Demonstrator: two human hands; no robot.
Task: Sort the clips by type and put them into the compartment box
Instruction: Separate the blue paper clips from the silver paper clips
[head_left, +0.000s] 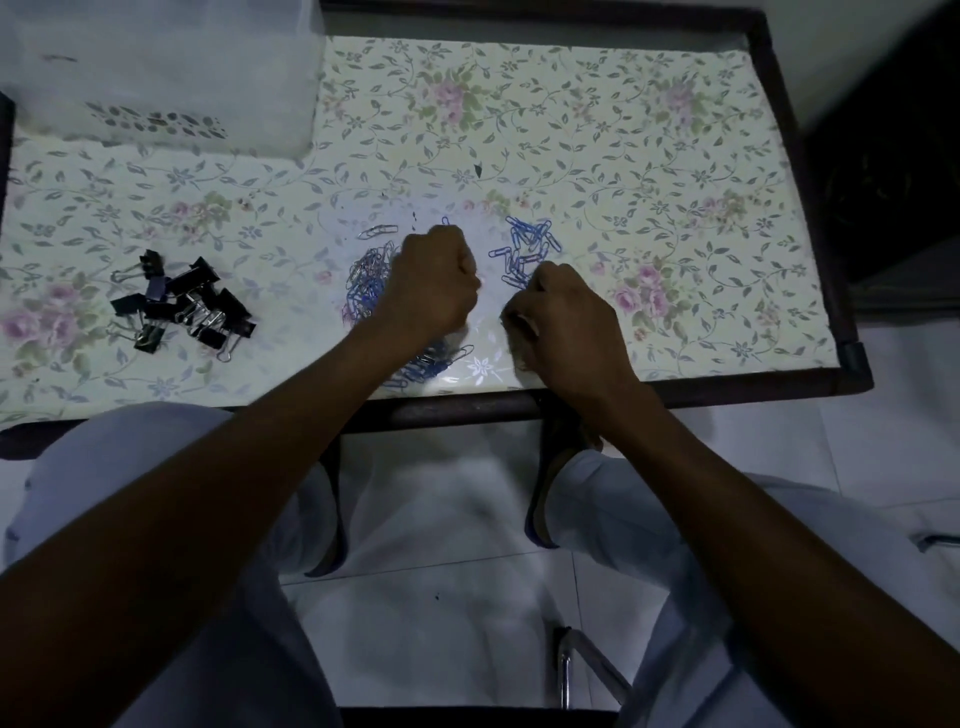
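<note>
Centrally, a mixed heap of blue and silver paper clips (369, 283) lies partly hidden beneath the curled left hand (434, 283); its contents cannot be told. Blue clips (527, 249), axes scattered, lie at 1 o'clock. Right hand (563, 322) is likewise fisted. Black binder clips (182, 306) sit at 9 o'clock on the surface (623, 130).

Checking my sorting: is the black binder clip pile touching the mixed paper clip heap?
Apart. The head view shows bare floral tabletop between the binder clip pile and the mixed paper clip heap.
</note>
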